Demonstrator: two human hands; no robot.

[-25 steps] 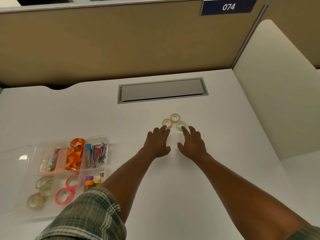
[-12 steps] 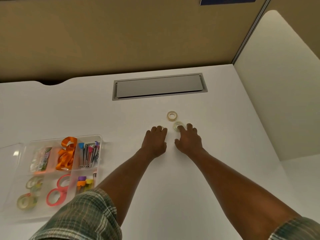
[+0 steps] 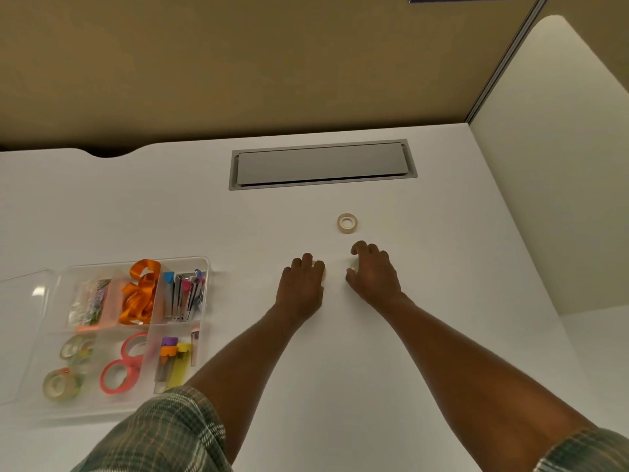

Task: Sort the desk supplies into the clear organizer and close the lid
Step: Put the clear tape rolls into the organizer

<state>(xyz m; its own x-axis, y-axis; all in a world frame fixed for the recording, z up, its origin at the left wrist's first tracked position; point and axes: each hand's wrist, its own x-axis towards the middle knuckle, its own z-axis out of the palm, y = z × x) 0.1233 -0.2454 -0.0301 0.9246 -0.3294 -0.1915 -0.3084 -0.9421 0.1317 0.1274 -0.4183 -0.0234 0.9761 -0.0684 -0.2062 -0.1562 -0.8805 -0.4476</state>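
Observation:
My left hand (image 3: pixel 301 284) lies curled over a small clear tape roll (image 3: pixel 322 270), of which only a pale sliver shows by the fingertips. My right hand (image 3: pixel 373 274) is curled over a second tape roll (image 3: pixel 352 265), also mostly hidden. A third clear tape roll (image 3: pixel 347 223) lies flat on the white desk just beyond both hands, touched by neither. The clear organizer (image 3: pixel 204 264) sits at the left, holding orange ribbon (image 3: pixel 139 294), clips (image 3: pixel 185 294), pink tape rolls (image 3: pixel 121 369) and clear tape rolls (image 3: pixel 63 383). Its lid (image 3: pixel 20 335) lies open to the left.
A grey cable hatch (image 3: pixel 323 163) is set into the desk behind the loose roll. Tan partition walls (image 3: pixel 272 63) close the back, and a pale divider (image 3: pixel 558 165) closes the right side. My plaid sleeves show at the bottom.
Both hands closed over two of the three tape rolls and drew them back toward me. The third roll stayed in place.

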